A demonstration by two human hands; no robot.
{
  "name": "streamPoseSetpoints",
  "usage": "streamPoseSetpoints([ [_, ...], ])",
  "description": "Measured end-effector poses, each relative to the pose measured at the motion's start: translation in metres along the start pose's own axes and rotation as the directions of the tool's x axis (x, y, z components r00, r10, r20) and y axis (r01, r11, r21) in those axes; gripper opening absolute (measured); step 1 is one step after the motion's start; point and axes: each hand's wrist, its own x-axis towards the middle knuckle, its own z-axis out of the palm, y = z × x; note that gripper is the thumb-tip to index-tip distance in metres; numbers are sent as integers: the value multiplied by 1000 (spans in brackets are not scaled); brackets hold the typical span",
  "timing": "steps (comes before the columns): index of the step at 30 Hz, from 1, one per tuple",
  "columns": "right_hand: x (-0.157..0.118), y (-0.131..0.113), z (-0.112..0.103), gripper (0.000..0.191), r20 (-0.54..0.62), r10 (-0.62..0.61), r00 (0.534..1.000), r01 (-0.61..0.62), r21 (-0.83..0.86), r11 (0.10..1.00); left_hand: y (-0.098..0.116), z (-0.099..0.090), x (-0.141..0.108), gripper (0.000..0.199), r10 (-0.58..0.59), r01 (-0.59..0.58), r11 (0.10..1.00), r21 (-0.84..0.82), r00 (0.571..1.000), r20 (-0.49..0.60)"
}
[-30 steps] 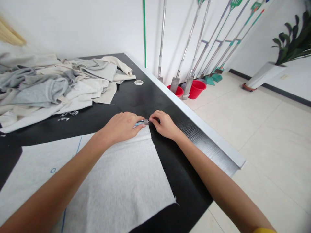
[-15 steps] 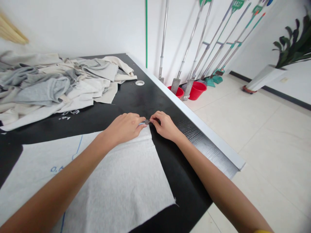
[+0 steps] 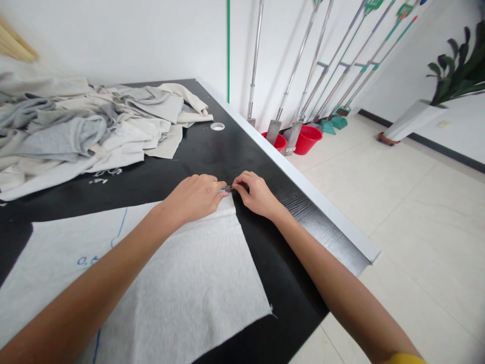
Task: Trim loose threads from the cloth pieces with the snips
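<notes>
Light grey cloth (image 3: 200, 283) with blue pen lines and writing lies flat on the black table (image 3: 261, 273). My left hand (image 3: 197, 197) is closed at the cloth's far right corner, with a small tool (image 3: 227, 189) between thumb and forefinger. Pale blue and dark metal show on that tool, but its kind is too small to make out. Close beside its metal end, my right hand (image 3: 252, 191) is pinched, thumb against forefinger. Whatever sits in that pinch is hidden.
A heap of grey and cream cloth (image 3: 76, 134) covers the table's far left, with white scraps (image 3: 100, 178) in front. A white ring (image 3: 217, 127) lies near the far edge. Beyond the table are red buckets (image 3: 307, 140), long-handled mops (image 3: 254, 65) and a potted plant (image 3: 450, 71).
Both hands stay at the cloth's corner with almost the same grip. The whole view has shifted slightly.
</notes>
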Motion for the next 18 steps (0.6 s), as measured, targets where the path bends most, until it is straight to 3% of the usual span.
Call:
streamPoseSetpoints([
  [8,0,3,1,14,-28,-5,1000,6,26,1000,-4,3,1,36,-11,12,999,-36,999,30],
  [12,0,4,1,13,-61,37,997,-34,57,998,-15,-4,-4,40,-52,53,998,-43,999,17],
  [15,0,7,3,12,-71,83,994,-78,66,995,-22,-21,-22,41,-96,96,995,-26,995,-7],
  [18,-1,10,4,12,-98,113,989,-107,60,992,-25,-46,-64,40,-151,152,988,20,988,-32],
])
